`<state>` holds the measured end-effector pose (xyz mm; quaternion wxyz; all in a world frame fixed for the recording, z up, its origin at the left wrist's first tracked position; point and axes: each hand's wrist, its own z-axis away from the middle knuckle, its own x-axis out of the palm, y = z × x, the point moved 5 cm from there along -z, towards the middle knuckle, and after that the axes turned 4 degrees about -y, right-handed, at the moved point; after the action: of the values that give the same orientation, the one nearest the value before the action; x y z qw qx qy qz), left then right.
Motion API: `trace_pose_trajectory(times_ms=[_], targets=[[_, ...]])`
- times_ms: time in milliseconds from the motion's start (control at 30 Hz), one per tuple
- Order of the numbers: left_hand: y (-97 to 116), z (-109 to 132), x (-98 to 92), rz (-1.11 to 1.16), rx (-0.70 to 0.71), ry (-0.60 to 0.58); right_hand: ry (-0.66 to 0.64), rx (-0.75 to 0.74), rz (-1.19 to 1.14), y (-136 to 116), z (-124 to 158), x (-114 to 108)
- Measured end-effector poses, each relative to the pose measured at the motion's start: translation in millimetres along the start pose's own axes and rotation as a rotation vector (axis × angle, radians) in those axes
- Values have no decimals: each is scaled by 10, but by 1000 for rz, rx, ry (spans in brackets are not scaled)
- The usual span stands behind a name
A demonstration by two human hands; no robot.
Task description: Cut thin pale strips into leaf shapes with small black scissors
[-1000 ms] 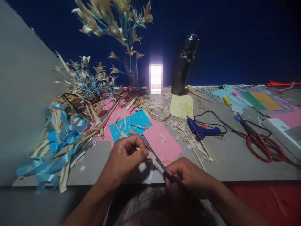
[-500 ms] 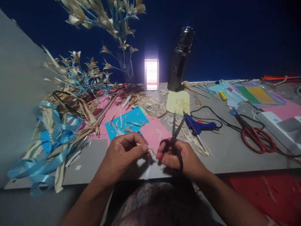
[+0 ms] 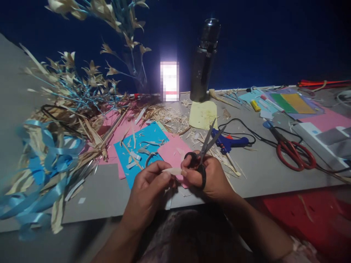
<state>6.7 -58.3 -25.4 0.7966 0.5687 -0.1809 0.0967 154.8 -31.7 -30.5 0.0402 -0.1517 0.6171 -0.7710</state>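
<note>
A small pale pointed piece (image 3: pixel 173 171) spans the gap between my two hands, low over the table's near edge. My left hand (image 3: pixel 150 186) pinches its left end between thumb and fingertips. The fingertips of my right hand (image 3: pixel 211 177) touch its right end, and the same hand holds black-handled scissors (image 3: pixel 204 146) by their loops. The scissor blades point up and away, slightly parted. Beneath the hands lie a pink sheet (image 3: pixel 175 151) and a blue sheet (image 3: pixel 128 140) strewn with scraps.
A blue glue gun (image 3: pixel 233 141), red-handled scissors (image 3: pixel 294 155) and a white box (image 3: pixel 318 142) are on the right. A dark flask (image 3: pixel 203 65) stands behind a yellow sheet (image 3: pixel 203 114). Dried flowers (image 3: pixel 90 69) and blue ribbon (image 3: pixel 59 146) fill the left.
My right hand has come up to the pale piece, which now shows more fully between both hands. The view has shifted, so the table objects appear further left.
</note>
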Motion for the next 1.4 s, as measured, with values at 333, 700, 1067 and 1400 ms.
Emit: trace_pose_trajectory(times_ms=[333,700,1067,1400], targets=[[192,-18,-77,38,70,201,-322,246,227,162,253,50],[194,14,-6,57,100,175,-379,351,234,361,276,65],[234,11,-104,-60,142,156,-438,416,55,451,295,125],[235,-3,-31,65,79,160,-400,262,-35,194,261,197]])
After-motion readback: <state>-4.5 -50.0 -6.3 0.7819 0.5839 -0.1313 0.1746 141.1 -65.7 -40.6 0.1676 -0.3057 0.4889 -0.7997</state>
